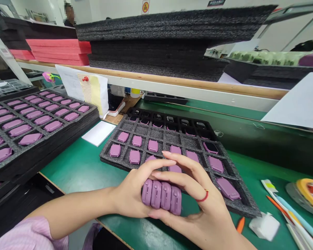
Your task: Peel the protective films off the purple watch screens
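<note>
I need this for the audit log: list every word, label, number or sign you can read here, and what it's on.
No text is legible.
Wall sign with red circle: too small to read.
Black plate at top edge: blurred.
Hanging paper sheet: print too small.
Purple cases: no marking shows.

This is a factory packing bench. A green work mat (78, 166) carries a black foam tray (243, 203) of purple smartwatch cases (137, 140) at 12 o'clock and a stack of filled trays (54, 146) at 9 o'clock. On the shelf (172, 82) above, black foam sheets (159, 45) and red foam sheets (57, 50) pile up from 11 to 1 o'clock.
</note>
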The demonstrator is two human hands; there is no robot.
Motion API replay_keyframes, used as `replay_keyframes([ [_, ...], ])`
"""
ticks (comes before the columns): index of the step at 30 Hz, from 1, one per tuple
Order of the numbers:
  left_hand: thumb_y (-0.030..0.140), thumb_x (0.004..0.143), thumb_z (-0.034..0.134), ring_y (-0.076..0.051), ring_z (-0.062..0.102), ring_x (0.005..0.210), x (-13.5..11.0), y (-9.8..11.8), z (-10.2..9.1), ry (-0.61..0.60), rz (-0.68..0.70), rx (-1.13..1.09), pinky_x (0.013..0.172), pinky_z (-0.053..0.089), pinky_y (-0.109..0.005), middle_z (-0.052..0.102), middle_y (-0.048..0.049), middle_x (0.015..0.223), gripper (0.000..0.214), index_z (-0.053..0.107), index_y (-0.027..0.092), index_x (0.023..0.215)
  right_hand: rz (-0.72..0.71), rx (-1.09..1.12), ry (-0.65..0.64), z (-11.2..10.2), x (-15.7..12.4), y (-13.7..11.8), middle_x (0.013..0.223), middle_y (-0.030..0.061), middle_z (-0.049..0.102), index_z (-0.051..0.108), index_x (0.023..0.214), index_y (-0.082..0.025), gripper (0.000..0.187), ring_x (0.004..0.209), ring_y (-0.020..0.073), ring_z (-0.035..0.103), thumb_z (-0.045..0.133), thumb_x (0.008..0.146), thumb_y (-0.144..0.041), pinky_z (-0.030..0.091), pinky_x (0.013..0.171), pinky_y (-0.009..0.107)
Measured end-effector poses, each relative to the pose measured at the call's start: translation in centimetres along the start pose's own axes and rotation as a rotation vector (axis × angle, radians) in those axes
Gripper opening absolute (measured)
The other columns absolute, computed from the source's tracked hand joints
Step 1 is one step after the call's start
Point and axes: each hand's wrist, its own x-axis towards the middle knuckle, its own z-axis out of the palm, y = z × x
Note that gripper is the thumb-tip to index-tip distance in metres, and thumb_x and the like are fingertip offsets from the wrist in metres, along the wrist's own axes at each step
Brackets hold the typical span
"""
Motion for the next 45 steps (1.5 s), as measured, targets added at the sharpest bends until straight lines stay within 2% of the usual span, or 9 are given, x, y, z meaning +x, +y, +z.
replay_keyframes([
  [10, 0.04, 0.064, 0.093, -0.026, 0.069, 0.112, 0.2, 0.2, 0.4, 0.005, -0.002, -0.119, 0.096, 0.056, -0.035, 0.061, -0.0089, 0.133, 0.094, 0.047, 0.033, 0.145, 0.067, 0.127, -0.012, 0.3, -0.1, -0.4, 0.135, 0.0091, 0.057, 0.061, 0.121, -0.024, 0.054, 0.133, 0.0197, 0.056, 0.08, 0.079, -0.051, 0.047, 0.113, 0.028],
  [16, 0.029, 0.065, 0.093, -0.027, 0.07, 0.114, 0.5, 0.7, 0.5, 0.005, -0.018, -0.189, 0.103, 0.054, -0.042, 0.065, -0.0094, 0.131, 0.086, 0.049, 0.032, 0.139, 0.08, 0.116, -0.083, -1.1, 0.3, -0.7, 0.137, 0.006, 0.057, 0.06, 0.126, -0.027, 0.047, 0.132, 0.0166, 0.057, 0.078, 0.085, -0.04, 0.047, 0.113, 0.024],
  [19, 0.019, 0.07, 0.089, -0.026, 0.071, 0.115, 0.6, 1.0, 0.6, -0.039, -0.03, -0.318, 0.099, 0.056, -0.038, 0.072, -0.0078, 0.123, 0.084, 0.045, 0.032, 0.142, 0.078, 0.074, -0.091, -2.3, 0.4, -0.7, 0.132, 0.0052, 0.062, 0.06, 0.126, -0.029, 0.049, 0.129, 0.017, 0.059, 0.079, 0.083, -0.041, 0.052, 0.107, 0.023],
  [23, 0.01, 0.07, 0.087, -0.025, 0.071, 0.115, 0.7, 1.2, 0.5, 0.006, 0.01, -0.238, 0.102, 0.055, -0.037, 0.075, -0.0093, 0.119, 0.08, 0.048, 0.028, 0.137, 0.059, 0.056, -0.024, -3.4, 0.4, -0.7, 0.126, 0.004, 0.065, 0.065, 0.108, -0.029, 0.022, 0.12, 0.0156, 0.065, 0.075, 0.088, -0.033, 0.056, 0.1, 0.023],
  [26, 0.012, 0.072, 0.086, -0.027, 0.071, 0.116, 0.7, 1.1, 0.6, 0.011, 0.068, -0.187, 0.105, 0.053, -0.042, 0.075, -0.0124, 0.119, 0.074, 0.048, 0.024, 0.135, 0.048, 0.039, -0.004, -3.6, 0.2, -0.8, 0.126, 0.0054, 0.065, 0.066, 0.094, -0.027, 0.012, 0.116, 0.0164, 0.068, 0.072, 0.087, -0.02, 0.058, 0.095, 0.023],
  [33, 0.027, 0.066, 0.092, -0.026, 0.071, 0.115, 0.5, 0.8, 0.8, -0.021, 0.105, -0.242, 0.101, 0.056, -0.038, 0.073, -0.0164, 0.123, 0.079, 0.05, 0.021, 0.133, -0.075, 0.06, -0.071, -3.5, -0.1, -0.6, 0.134, 0.0083, 0.062, 0.075, 0.105, -0.029, 0.025, 0.12, 0.0236, 0.067, 0.073, 0.086, -0.015, 0.063, 0.094, 0.033],
  [37, 0.029, 0.066, 0.093, -0.027, 0.07, 0.117, 0.5, 0.8, 0.9, -0.018, 0.077, -0.29, 0.101, 0.057, -0.039, 0.072, -0.0168, 0.124, 0.076, 0.051, 0.02, 0.129, -0.097, 0.101, -0.042, -3.8, 0.2, 0.2, 0.125, 0.0062, 0.069, 0.079, 0.098, -0.032, 0.025, 0.112, 0.0256, 0.072, 0.072, 0.085, -0.011, 0.067, 0.086, 0.036],
  [42, 0.03, 0.069, 0.091, -0.03, 0.07, 0.117, 0.5, 1.2, 1.2, -0.011, -0.015, -0.382, 0.093, 0.06, -0.038, 0.072, -0.0157, 0.12, 0.066, 0.052, 0.02, 0.121, -0.112, 0.19, -0.025, -3.8, 0.3, 1.0, 0.112, 0.0037, 0.074, 0.077, 0.087, -0.028, 0.022, 0.1, 0.0197, 0.075, 0.072, 0.085, -0.007, 0.066, 0.087, 0.031],
  [45, 0.027, 0.068, 0.091, -0.026, 0.075, 0.104, 0.4, 1.4, 1.1, 0.005, -0.071, -0.333, 0.086, 0.061, -0.033, 0.073, -0.0118, 0.111, 0.06, 0.054, 0.02, 0.115, -0.134, 0.226, -0.032, -3.7, 0.4, 1.0, 0.101, 0.0025, 0.076, 0.075, 0.09, -0.026, 0.02, 0.096, 0.0186, 0.075, 0.07, 0.086, -0.007, 0.065, 0.086, 0.029],
])
